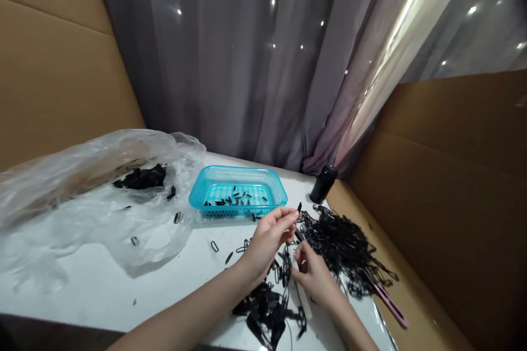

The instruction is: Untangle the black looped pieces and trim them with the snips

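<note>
My left hand is raised over the white table, thumb and forefinger pinched on a small black piece. Just below and to its right, my right hand has its fingers curled together; what they hold, if anything, is too small to tell. Under the hands lies a loose pile of black parts. A larger tangle of black loops sits to the right. Behind my left hand is a turquoise basket with several small black pieces on its bottom.
A clear plastic bag with black parts spreads over the left side. A black bottle stands at the back right. A pink-handled tool lies at the right edge. Cardboard walls flank the white table.
</note>
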Motion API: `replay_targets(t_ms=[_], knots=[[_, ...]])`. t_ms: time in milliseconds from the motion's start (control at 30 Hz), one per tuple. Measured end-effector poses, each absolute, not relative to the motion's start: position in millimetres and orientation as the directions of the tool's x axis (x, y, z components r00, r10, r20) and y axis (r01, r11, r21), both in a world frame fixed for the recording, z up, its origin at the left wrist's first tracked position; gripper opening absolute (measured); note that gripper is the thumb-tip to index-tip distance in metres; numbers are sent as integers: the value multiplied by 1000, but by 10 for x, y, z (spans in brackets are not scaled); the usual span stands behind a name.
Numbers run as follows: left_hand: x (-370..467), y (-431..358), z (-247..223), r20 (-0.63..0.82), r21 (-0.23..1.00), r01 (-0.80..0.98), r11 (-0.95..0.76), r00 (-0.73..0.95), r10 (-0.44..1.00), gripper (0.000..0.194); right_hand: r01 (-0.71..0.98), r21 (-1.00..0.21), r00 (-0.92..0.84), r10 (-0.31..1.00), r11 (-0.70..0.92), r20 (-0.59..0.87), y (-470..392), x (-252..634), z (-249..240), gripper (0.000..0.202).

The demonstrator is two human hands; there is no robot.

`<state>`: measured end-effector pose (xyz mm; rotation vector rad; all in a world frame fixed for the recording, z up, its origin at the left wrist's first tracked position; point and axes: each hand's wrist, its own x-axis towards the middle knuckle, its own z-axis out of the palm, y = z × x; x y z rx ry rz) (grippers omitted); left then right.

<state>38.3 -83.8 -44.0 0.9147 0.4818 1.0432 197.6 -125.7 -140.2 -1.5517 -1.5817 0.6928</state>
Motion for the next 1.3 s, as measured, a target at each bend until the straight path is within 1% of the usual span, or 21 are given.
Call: replay_targets(t_ms=[100, 200, 300, 400, 467, 533, 600, 800, 900, 1000, 1100, 1200, 1300], knots=[[306, -708, -557, 67, 869, -460, 183, 475, 877, 30, 366, -921, 70, 982, 136, 173, -1215, 2013, -1314, 14], [209, -555, -688, 53, 905, -391, 168, 494, 868, 36, 160, -976, 111, 980, 147, 166, -1104, 2045, -1208, 28], [110, -406, -827, 21, 928, -330, 174, 513, 858, 40, -20, -984, 147, 974, 180, 175, -919, 2048, -1121, 37], [12, -294, -960, -30, 937, -278, 213, 543, 839, 43, -127, -971, 163, 970, 205, 183, -731, 1987, -1104, 41], [-48, -244, -1047, -69, 935, -252, 249, 559, 827, 45, -153, -966, 175, 968, 209, 182, -644, 1917, -1142, 41], [-95, -210, -1139, -110, 929, -231, 289, 573, 812, 45, -154, -966, 190, 965, 210, 180, -603, 1838, -1207, 33], [-125, -186, -1233, -151, 920, -209, 331, 590, 793, 47, -139, -969, 204, 963, 205, 175, -609, 1760, -1279, 26], [-147, -155, -1458, -272, 882, -137, 450, 633, 725, 53, -67, -987, 234, 963, 149, 130, -781, 1586, -1367, 21], [-164, -187, -1512, -270, 905, -92, 415, 632, 727, 53, -61, -996, 235, 971, 60, 44, -864, 1520, -1336, 23], [-197, -234, -1542, -234, 936, -54, 347, 641, 731, 53, -134, -990, 216, 975, -30, -59, -902, 1468, -1317, 24], [-233, -262, -1552, -226, 942, -40, 333, 659, 717, 51, -190, -978, 212, 969, -88, -128, -898, 1454, -1339, 24], [-258, -267, -1546, -214, 947, -35, 320, 672, 709, 48, -205, -973, 210, 966, -107, -151, -881, 1463, -1379, 24], [-265, -267, -1548, -219, 946, -32, 323, 670, 709, 46, -209, -975, 227, 965, -81, -129, -881, 1457, -1389, 21]])
